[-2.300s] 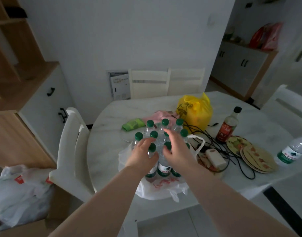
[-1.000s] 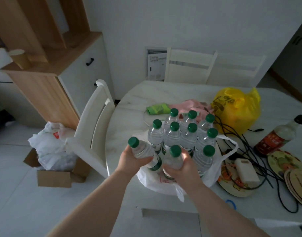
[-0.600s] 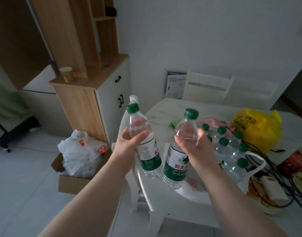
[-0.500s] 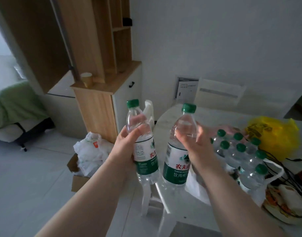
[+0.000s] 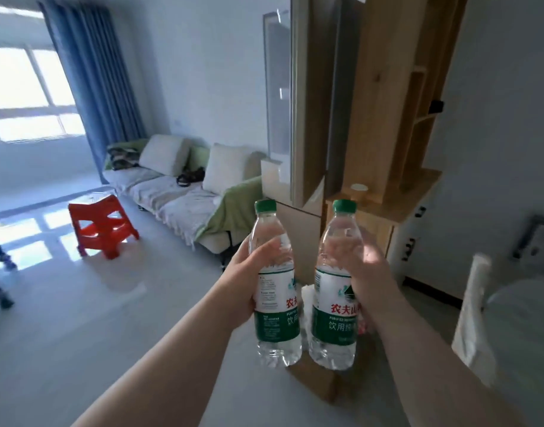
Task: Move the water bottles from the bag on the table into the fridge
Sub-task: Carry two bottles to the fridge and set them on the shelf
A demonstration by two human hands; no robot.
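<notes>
Left hand [image 5: 244,280]: centre of frame, fingers wrapped round the shoulder and upper label of the left water bottle [image 5: 275,288], which is upright, green-capped and held clear of any surface.

Right hand [image 5: 364,274]: just right of centre, fingers closed round the right water bottle [image 5: 337,291], also upright; the two bottles stand just beside each other, a narrow gap between them.

Open room: bare pale floor [image 5: 79,318] fills the lower left. A red stool [image 5: 102,224] stands at mid-left, well apart from the sofa [image 5: 172,192] behind it.

Edges: a wooden cabinet [image 5: 381,118] rises at upper right behind the bottles; a white chair [image 5: 477,309] and the rim of a table [image 5: 529,306] are cut off at the right edge.

Hard to make out: a cardboard box [image 5: 318,385] below the bottles (mostly hidden by them); the chair is blurred.
</notes>
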